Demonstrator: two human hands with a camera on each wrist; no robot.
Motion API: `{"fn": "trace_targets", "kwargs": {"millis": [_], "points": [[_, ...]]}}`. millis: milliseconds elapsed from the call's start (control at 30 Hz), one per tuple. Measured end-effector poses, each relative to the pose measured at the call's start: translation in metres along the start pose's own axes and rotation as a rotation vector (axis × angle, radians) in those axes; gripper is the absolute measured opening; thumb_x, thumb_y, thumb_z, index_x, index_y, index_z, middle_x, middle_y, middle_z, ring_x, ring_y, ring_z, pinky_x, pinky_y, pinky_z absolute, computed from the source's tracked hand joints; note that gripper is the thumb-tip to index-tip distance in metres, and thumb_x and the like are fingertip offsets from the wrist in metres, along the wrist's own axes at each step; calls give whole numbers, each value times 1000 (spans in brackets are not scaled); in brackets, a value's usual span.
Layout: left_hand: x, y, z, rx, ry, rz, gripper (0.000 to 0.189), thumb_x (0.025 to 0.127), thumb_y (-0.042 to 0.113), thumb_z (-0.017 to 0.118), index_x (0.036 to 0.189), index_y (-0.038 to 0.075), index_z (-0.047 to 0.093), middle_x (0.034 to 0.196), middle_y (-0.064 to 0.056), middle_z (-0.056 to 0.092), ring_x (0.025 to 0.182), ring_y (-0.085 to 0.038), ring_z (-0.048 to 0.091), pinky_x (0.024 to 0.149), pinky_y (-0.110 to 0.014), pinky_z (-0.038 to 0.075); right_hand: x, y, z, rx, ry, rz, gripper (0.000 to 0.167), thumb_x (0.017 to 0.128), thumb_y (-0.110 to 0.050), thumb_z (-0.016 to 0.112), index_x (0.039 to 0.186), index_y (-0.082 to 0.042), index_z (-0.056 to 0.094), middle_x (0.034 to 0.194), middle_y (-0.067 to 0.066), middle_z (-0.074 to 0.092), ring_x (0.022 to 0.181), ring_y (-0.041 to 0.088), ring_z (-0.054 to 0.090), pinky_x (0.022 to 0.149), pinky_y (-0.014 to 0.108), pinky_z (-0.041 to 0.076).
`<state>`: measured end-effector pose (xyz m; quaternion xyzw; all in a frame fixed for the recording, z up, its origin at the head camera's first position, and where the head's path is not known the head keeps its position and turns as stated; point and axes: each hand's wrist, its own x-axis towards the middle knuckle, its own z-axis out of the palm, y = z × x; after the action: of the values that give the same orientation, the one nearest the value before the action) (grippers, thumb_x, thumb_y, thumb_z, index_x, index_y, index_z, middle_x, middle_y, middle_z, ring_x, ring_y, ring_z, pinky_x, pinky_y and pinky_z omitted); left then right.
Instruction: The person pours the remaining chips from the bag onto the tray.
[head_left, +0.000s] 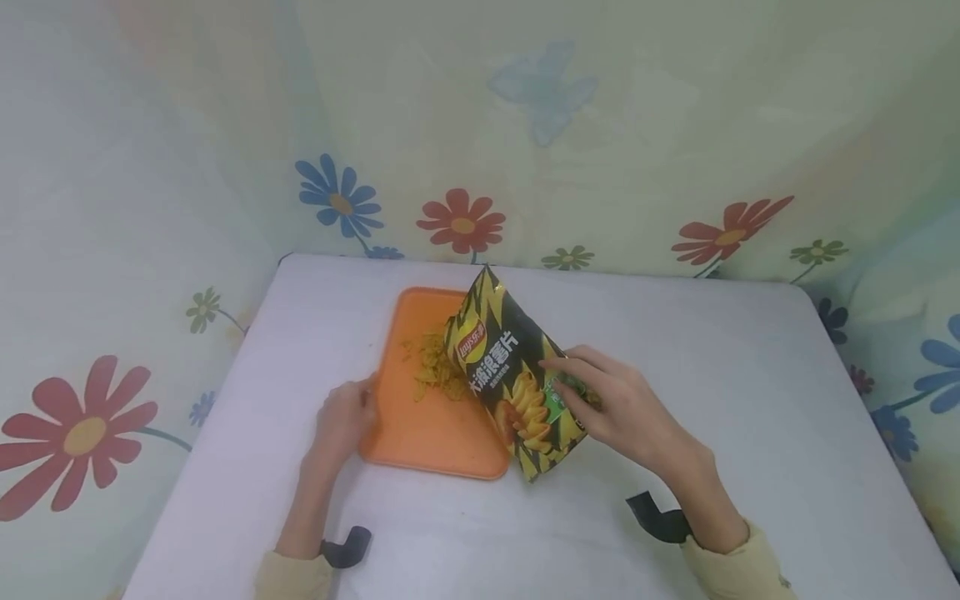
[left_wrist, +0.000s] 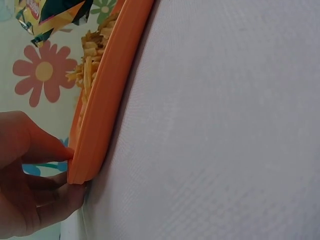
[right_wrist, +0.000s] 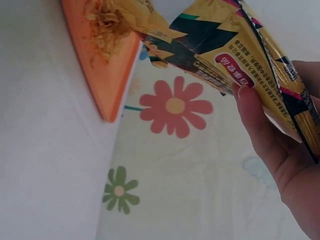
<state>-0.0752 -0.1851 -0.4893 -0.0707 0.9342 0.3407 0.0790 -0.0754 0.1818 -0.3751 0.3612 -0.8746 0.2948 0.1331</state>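
A black and yellow bag of potato chips (head_left: pixel 517 375) is tilted over an orange tray (head_left: pixel 442 437), its opening end toward the tray's middle. My right hand (head_left: pixel 618 400) grips the bag by its right side; the right wrist view shows the thumb (right_wrist: pixel 252 112) pressed against the bag's back. Loose yellow chips (head_left: pixel 435 367) lie in a heap on the tray, partly hidden behind the bag. At the tray's left edge, my left hand (head_left: pixel 347 421) pinches the rim, thumb above and fingers below in the left wrist view.
Under the tray is a table with a white cloth (head_left: pixel 720 367). A flower-printed curtain (head_left: pixel 622 150) stands behind it and at both sides. Black straps (head_left: pixel 348 547) hang at the wrists. A few crumbs lie near the tray.
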Motion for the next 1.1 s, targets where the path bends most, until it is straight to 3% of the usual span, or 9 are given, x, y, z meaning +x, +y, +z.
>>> {"fn": "trace_targets", "kwargs": {"millis": [233,467,633,1033,1100], "points": [[-6,-7,2,-3,-2,-17,44,101,6,54,144,0,56,65,-4,49,50,-14,44,43,-26,40,-14,-1,8,-2,97,19,42,78,10,80,116,-5,73,105,3,70,76,5,56,62,9,44],[-14,-6,3,-21,3,-52,45,101,7,54,146,0,54,70,-6,50,54,-15,46,45,-26,42,-28,-2,-4,-79,201,53,49,73,13,83,117,-6,74,105,3,70,78,9,59,65,11,48],[-15,-7,3,-11,2,-83,46,103,8,53,148,3,52,71,-6,50,54,-15,47,45,-26,42,-41,1,-11,-133,227,129,51,71,13,85,117,-5,74,101,2,67,76,9,56,65,9,47],[-4,-3,2,-8,14,-32,45,102,7,54,147,2,53,66,-4,45,52,-14,42,45,-25,39,-69,17,-42,-286,244,216,53,67,13,86,117,-2,73,100,8,67,74,8,52,62,7,42],[-3,-1,3,-11,16,-28,45,102,7,54,147,2,53,66,-3,45,52,-14,42,44,-25,39,-73,20,-48,-294,238,221,49,72,9,86,118,-2,73,101,9,67,74,6,48,59,7,38]]}}
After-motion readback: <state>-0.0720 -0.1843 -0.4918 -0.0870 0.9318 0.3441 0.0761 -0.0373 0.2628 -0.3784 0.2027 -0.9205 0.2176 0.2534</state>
